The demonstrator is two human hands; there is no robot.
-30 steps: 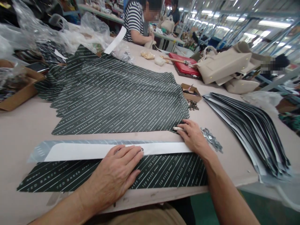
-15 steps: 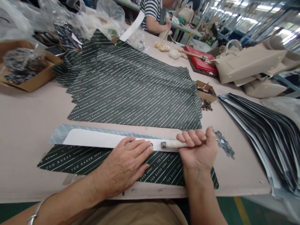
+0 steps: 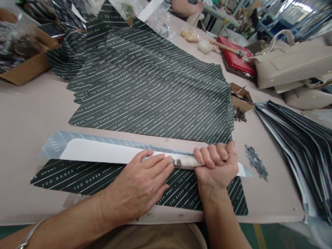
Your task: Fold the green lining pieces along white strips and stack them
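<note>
My right hand (image 3: 216, 160) is wrapped round a hand tool with a white handle (image 3: 188, 162) and a metal tip; its exact kind does not show. The tip meets a small metal piece (image 3: 172, 162) at the fingertips of my left hand (image 3: 145, 180). That hand lies with its fingers stretched out over a white strip (image 3: 95, 150). The strip rests on the folded-over grey-blue edge (image 3: 53, 145) of a dark striped panel (image 3: 77, 176) printed with lettering. My left palm and both forearms cover part of the panel.
Beyond lies a spread stack of dark striped panels (image 3: 150, 100). At right are loose metal pieces (image 3: 255, 162), a small carton (image 3: 241, 97), a dark layered pile (image 3: 298, 148) and beige bags (image 3: 295, 65). A cardboard box (image 3: 28, 69) stands left. Another person's arm (image 3: 186, 7) shows behind.
The tool's tip has moved left, from a gap away to the metal piece at my left fingertips. My left hand has stayed on the strip. The camera view has tilted downward.
</note>
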